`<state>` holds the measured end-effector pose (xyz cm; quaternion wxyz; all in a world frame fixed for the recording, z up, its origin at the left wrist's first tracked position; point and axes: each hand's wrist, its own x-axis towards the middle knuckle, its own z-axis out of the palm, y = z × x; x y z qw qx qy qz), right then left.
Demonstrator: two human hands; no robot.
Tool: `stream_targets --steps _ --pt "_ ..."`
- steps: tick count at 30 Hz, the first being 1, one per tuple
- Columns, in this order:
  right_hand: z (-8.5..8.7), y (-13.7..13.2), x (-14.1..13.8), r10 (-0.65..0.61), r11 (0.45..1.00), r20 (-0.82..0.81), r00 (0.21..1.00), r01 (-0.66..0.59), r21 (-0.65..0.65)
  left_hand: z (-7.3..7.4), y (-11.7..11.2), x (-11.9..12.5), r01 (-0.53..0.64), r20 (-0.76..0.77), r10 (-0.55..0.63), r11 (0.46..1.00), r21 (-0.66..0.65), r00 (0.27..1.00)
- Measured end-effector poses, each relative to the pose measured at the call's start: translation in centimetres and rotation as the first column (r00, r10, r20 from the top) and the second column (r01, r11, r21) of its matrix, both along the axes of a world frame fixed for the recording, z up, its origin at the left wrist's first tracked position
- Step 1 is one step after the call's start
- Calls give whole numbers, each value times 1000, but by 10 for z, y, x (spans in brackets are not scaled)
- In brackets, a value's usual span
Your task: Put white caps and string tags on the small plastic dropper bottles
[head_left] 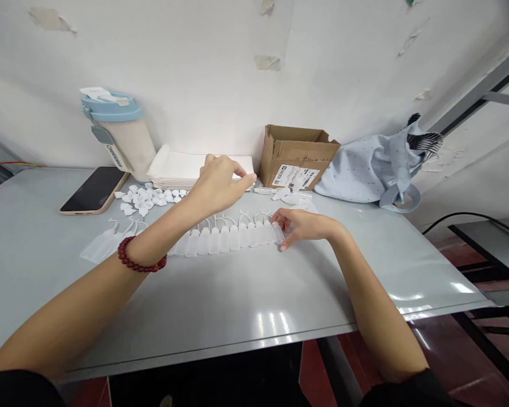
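A row of translucent white plastic pieces (224,239), shaped like small tags with thin curled straps at the top, lies side by side across the table. At the right end of that row, my right hand (303,225) has its thumb and fingers around the last translucent plastic piece (277,233). My left hand (221,183) is raised over the row, near the right end of the white paper stack. Its fingers are bent towards the thumb in a pinch; anything between them is hidden. Several similar translucent pieces with straps (104,244) lie left of my left forearm, which wears a red bead bracelet.
Small white caps (142,198) lie heaped behind the row, beside a phone (94,190). Along the wall stand a blue-lidded bottle (121,133), folded white paper (178,167), an open cardboard box (297,155) and a light blue bag (362,167). Loose clear pieces (290,196) lie before the box.
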<state>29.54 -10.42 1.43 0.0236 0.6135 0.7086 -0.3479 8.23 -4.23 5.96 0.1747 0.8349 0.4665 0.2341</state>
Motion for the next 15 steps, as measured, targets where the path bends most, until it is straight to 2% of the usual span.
stream_targets --steps 9,12,15 --pt "-4 1 4 -3 1000 -19 1000 3 0 -1 5 -3 -4 1 4 1000 27 1000" --pt "-1 0 4 -21 1000 -26 999 21 -4 -2 12 -7 -18 -24 19 999 44 1000" --pt "6 -3 8 -75 997 -44 996 75 10 -4 24 -14 -14 -95 13 1000 -6 995"
